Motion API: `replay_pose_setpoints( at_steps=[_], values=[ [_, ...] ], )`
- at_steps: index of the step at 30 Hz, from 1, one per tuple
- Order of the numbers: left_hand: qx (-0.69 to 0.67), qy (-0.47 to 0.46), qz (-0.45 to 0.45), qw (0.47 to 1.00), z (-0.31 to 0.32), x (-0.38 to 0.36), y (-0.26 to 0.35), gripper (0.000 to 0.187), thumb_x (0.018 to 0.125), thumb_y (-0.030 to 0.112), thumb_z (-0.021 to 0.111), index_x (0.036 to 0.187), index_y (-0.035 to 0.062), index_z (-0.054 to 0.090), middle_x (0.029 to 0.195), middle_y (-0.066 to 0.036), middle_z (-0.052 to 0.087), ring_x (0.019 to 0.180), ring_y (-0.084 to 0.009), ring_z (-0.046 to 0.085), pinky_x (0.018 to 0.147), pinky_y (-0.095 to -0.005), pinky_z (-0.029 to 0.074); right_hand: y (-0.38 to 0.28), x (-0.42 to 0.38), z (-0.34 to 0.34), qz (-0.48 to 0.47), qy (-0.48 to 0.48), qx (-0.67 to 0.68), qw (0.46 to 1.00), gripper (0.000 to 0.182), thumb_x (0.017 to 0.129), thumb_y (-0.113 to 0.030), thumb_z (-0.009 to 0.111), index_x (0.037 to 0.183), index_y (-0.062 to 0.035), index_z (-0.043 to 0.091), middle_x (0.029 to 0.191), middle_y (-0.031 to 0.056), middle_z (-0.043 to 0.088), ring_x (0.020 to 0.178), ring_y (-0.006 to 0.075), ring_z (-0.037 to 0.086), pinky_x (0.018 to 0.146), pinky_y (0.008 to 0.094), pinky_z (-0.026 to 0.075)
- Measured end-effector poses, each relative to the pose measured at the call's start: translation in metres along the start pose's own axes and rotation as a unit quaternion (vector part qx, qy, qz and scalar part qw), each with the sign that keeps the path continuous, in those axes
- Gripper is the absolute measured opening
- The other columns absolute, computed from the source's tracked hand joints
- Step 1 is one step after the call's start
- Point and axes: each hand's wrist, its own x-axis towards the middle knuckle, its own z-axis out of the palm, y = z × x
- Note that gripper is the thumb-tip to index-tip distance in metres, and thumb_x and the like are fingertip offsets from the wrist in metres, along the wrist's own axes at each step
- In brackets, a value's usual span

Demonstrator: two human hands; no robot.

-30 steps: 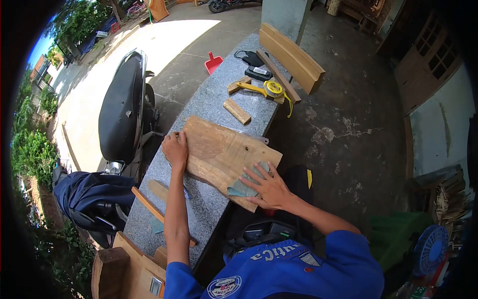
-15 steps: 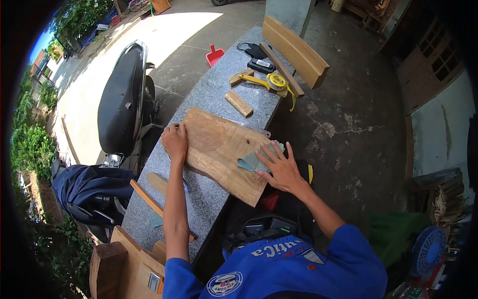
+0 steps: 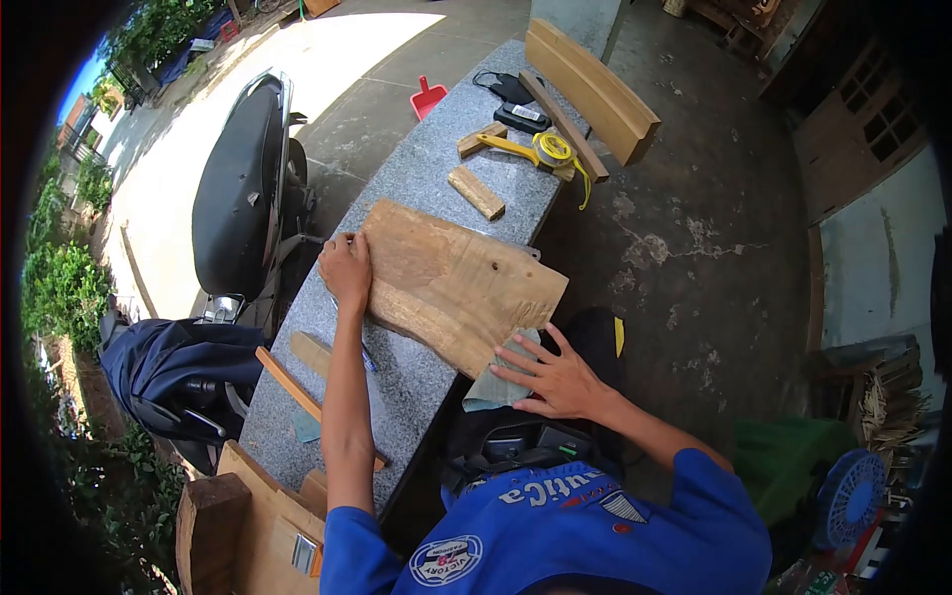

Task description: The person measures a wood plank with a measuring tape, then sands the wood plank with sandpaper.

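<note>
A thick wooden board [image 3: 446, 278] with one wavy edge lies on the granite bench top, its near end sticking out past the bench edge. My left hand [image 3: 345, 273] grips the board's far left edge, fingers curled over its side. Spread out flat, my right hand [image 3: 555, 379] presses a grey-green sheet of sandpaper [image 3: 493, 389] on the near corner of the board. Part of the sheet hangs beyond the wood, and the fingers cover some of it. A small dark knot shows in the board's surface.
Beyond the board on the granite bench [image 3: 407, 149] lie a wood block [image 3: 476, 192], a yellow tape measure [image 3: 552, 150], a black case [image 3: 522, 117] and long planks [image 3: 590, 89]. Wooden strips [image 3: 288, 382] rest near my left forearm. A motorbike [image 3: 238, 188] stands left of the bench.
My right hand has slid the sandpaper toward me, from the board's right end to its near corner. My left hand keeps its grip on the edge.
</note>
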Motion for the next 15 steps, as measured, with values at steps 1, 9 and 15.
replay_pose_setpoints(
  at_steps=[1,9,15],
  values=[
    [0.001,0.001,0.004,1.0,0.0,0.0,0.0,0.027,0.081,0.032,0.052,0.085,0.0069,0.063,0.082,-0.016,0.059,0.076,-0.0331,0.056,0.068,-0.0421,0.043,0.008,0.002,-0.004,0.028,0.011,-0.024,0.999,0.056,0.084,-0.049,0.041,0.131,-0.0194,0.035,0.135,0.0027,0.035,0.128,0.0224,0.027,0.104,0.0521,0.007],
    [-0.01,-0.041,-0.026,0.999,0.002,0.0,0.0,0.028,0.082,0.034,0.051,0.087,0.0078,0.061,0.086,-0.012,0.058,0.084,-0.0308,0.053,0.074,-0.0422,0.04,0.021,0.005,-0.001,0.061,0.023,-0.024,0.998,0.054,0.085,-0.043,0.042,0.131,-0.0147,0.036,0.135,0.0015,0.035,0.125,0.0203,0.031,0.104,0.0506,0.007],
    [-0.005,-0.001,0.011,1.0,0.0,-0.001,-0.001,0.027,0.082,0.031,0.052,0.085,0.0064,0.062,0.082,-0.014,0.059,0.076,-0.0325,0.055,0.068,-0.0417,0.042,0.045,0.01,-0.016,0.135,0.049,-0.094,0.985,0.052,0.086,-0.04,0.041,0.13,-0.0141,0.037,0.134,0.0004,0.036,0.127,0.02,0.029,0.104,0.0511,0.006]
  ],
)
